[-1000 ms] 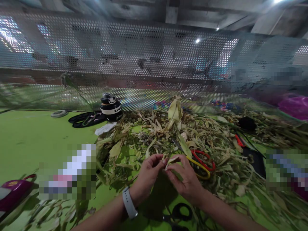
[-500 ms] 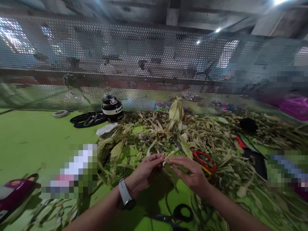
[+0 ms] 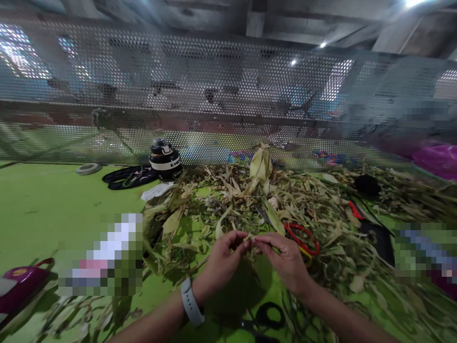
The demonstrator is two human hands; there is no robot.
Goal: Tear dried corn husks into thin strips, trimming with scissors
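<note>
My left hand is closed, its thumb and fingertips pinching a small piece of pale dried husk. My right hand pinches the same piece from the other side, so the fingertips of both hands almost meet. Most of the piece is hidden by the fingers. Below the hands on the green surface lie black-handled scissors, partly in shadow. Just beyond my right hand are red-handled scissors, with a long pale husk leaf close by. A grey watch strap is around my left wrist.
Dried husks are heaped across the green table. A black jug stands at the back, near a black flat item and a tape roll. A perforated metal screen rises behind.
My right hand's fingers, stretched out before, have curled into a pinch on the husk. My left hand has turned, and both hands have shifted slightly right.
</note>
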